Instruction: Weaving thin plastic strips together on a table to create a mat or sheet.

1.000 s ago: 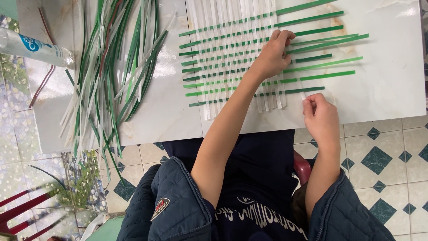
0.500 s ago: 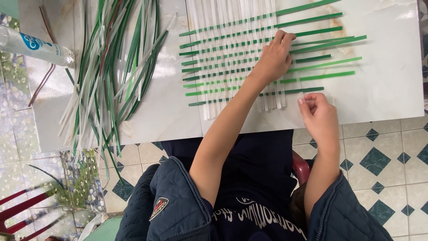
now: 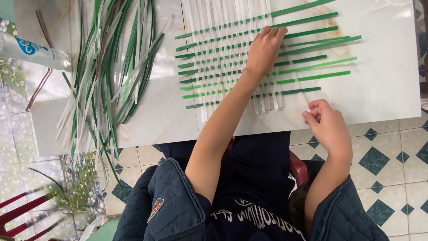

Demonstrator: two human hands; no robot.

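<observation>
Here the left hand is pressed flat on the woven mat, green strips running sideways; the right hand is held loosely curled, empty, nearer the table edge.

Two hands; one bottle

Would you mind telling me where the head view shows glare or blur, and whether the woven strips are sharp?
Head view: the glossy white table shows soft glare patches, strongest near the loose strips; the woven mat and left hand are sharp; the right hand is clear too; the plants and red bars at bottom left are smeared by blur.
</observation>
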